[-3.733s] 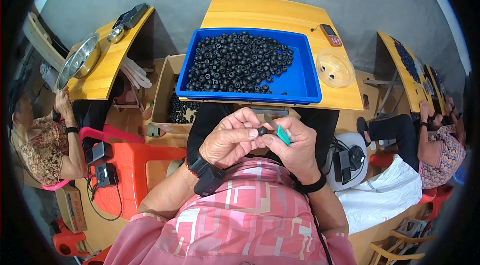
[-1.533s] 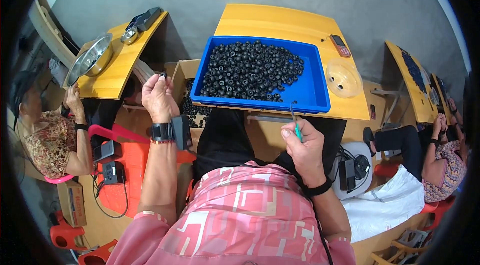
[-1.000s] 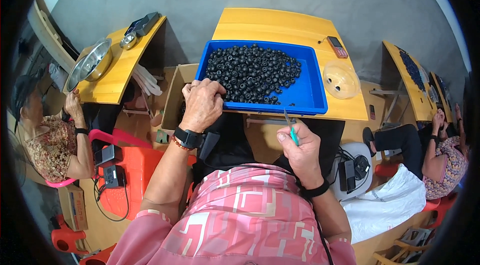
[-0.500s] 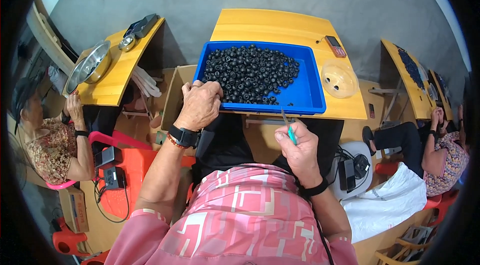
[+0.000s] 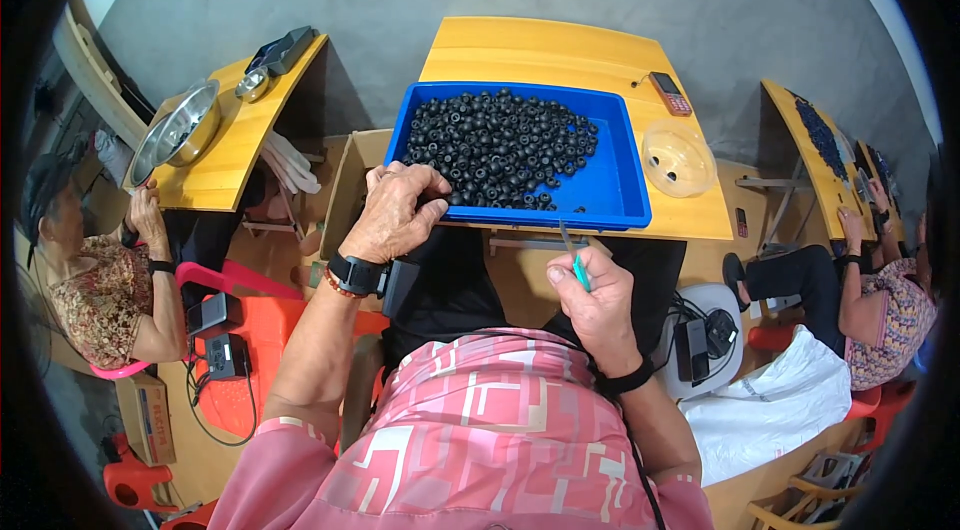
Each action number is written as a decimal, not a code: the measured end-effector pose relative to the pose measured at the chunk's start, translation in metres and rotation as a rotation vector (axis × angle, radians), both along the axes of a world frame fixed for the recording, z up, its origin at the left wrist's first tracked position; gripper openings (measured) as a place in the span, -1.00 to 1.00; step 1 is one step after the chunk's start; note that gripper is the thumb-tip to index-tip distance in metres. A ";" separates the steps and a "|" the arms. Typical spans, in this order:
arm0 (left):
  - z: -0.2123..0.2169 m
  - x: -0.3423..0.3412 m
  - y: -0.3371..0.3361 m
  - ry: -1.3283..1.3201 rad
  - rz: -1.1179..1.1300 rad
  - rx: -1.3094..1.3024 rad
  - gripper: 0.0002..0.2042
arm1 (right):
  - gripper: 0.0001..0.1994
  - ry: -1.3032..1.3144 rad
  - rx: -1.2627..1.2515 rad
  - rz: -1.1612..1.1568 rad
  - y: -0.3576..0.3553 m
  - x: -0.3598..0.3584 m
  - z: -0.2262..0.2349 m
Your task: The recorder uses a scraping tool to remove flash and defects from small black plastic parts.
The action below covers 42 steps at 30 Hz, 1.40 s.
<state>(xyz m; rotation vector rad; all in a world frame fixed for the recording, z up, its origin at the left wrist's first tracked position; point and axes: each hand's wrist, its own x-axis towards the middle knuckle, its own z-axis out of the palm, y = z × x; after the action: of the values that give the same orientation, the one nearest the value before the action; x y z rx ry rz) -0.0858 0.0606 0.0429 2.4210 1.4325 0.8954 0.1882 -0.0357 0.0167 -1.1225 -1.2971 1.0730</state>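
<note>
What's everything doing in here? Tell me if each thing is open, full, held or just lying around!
Left hand: fingers bent at the tray's near edge; can't tell if it holds a piece
Right hand: closed around the knife
Green-handled knife: held, blade bare
Blue tray: open, partly filled
Black pieces: loose, heaped
Clear bowl: open, few pieces inside
Phone: lying flat
White sack: crumpled
</note>
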 end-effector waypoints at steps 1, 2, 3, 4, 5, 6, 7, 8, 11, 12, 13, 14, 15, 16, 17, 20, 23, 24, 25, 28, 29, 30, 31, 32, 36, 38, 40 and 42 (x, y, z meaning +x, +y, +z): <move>0.002 0.000 -0.001 0.000 0.000 0.000 -0.90 | -0.91 -0.001 -0.003 0.000 0.000 0.000 0.000; 0.004 0.001 -0.002 0.041 0.005 -0.034 -0.90 | -0.91 -0.003 -0.006 0.000 0.000 0.001 -0.001; 0.005 0.001 -0.002 0.083 0.012 -0.067 -0.89 | -0.91 -0.003 -0.006 0.000 0.000 0.001 -0.001; 0.006 0.001 -0.002 0.083 0.012 -0.067 -0.89 | -0.91 -0.002 -0.002 0.001 0.000 0.001 -0.002; 0.006 0.001 -0.002 0.095 0.007 -0.079 -0.88 | -0.91 -0.002 0.002 0.001 0.000 0.001 -0.002; 0.007 0.001 -0.001 0.108 0.003 -0.091 -0.87 | -0.91 -0.002 0.002 0.002 0.000 0.001 -0.001; 0.007 0.001 -0.001 0.107 0.004 -0.091 -0.87 | -0.91 0.001 -0.006 0.002 0.000 0.000 0.000; 0.006 0.000 0.000 0.107 -0.001 -0.094 -0.86 | -0.91 0.005 -0.014 0.002 0.000 0.000 0.001; 0.006 0.000 -0.001 0.098 0.003 -0.110 -0.85 | -0.91 -0.009 -0.002 -0.003 0.000 0.000 -0.001; 0.007 0.001 -0.001 0.089 0.009 -0.122 -0.85 | -0.91 -0.009 -0.002 -0.004 0.000 0.000 -0.002; 0.008 0.002 -0.002 0.089 0.009 -0.123 -0.85 | -0.91 -0.009 -0.004 -0.001 0.000 0.000 -0.002; 0.010 0.004 -0.003 0.075 0.013 -0.137 -0.84 | -0.91 -0.009 -0.006 0.002 0.000 0.000 -0.002; 0.011 0.004 -0.004 0.062 0.021 -0.150 -0.83 | -0.91 -0.009 -0.006 0.004 0.000 0.000 -0.002; 0.010 0.003 -0.003 0.062 0.023 -0.150 -0.83 | -0.91 -0.009 -0.001 0.002 0.000 -0.001 -0.002; 0.008 0.002 -0.001 0.023 0.020 -0.171 -0.82 | -0.91 -0.009 0.004 0.000 0.000 -0.001 -0.002; 0.007 0.002 0.000 -0.044 0.018 -0.162 -0.84 | -0.91 -0.014 -0.007 0.001 0.000 0.000 -0.003; -0.002 0.000 0.001 -0.297 0.006 -0.164 -0.88 | -0.90 -0.018 -0.015 0.004 0.000 -0.002 -0.001; -0.001 0.003 0.001 -0.526 -0.019 -0.197 -0.89 | -0.90 -0.018 -0.017 -0.001 -0.001 -0.001 -0.001; 0.002 0.004 -0.004 -0.635 -0.020 -0.231 -0.91 | -0.90 -0.029 -0.017 -0.001 0.000 -0.001 0.000; 0.012 0.009 -0.013 -0.807 -0.056 -0.221 -0.88 | -0.91 -0.020 -0.025 -0.004 0.000 0.000 0.000; 0.014 0.013 -0.017 -0.806 -0.056 -0.224 -0.88 | -0.91 -0.001 -0.030 -0.006 -0.001 0.000 0.001; 0.016 0.022 -0.021 -0.980 -0.130 -0.275 -0.83 | -0.91 -0.001 -0.030 -0.006 -0.001 -0.001 0.001; 0.015 0.029 -0.024 -1.154 -0.206 -0.326 -0.77 | -0.90 0.009 -0.027 -0.004 -0.002 -0.002 0.002; 0.012 0.033 -0.029 -1.258 -0.280 -0.399 -0.77 | -0.89 0.019 -0.024 -0.002 -0.003 -0.002 0.003; 0.007 0.057 -0.055 -1.481 -0.440 -0.747 -0.81 | -0.86 0.190 -0.073 0.084 -0.009 0.004 0.015; 0.003 0.065 -0.064 -1.578 -0.492 -0.889 -0.86 | -0.85 0.317 -0.137 0.163 -0.011 0.005 0.018; -0.002 0.071 -0.069 -1.652 -0.504 -0.980 -0.88 | -0.86 0.218 -0.087 0.135 -0.012 0.005 0.021; -0.009 0.074 -0.069 -1.680 -0.539 -1.023 -0.89 | -0.86 0.118 -0.038 0.111 -0.012 0.005 0.021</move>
<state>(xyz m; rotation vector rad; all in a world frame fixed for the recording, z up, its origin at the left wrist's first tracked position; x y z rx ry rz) -0.0116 -0.0082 0.0341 0.6082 0.2824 1.0776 0.1931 -0.0479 0.0377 -1.0091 -1.2620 1.2316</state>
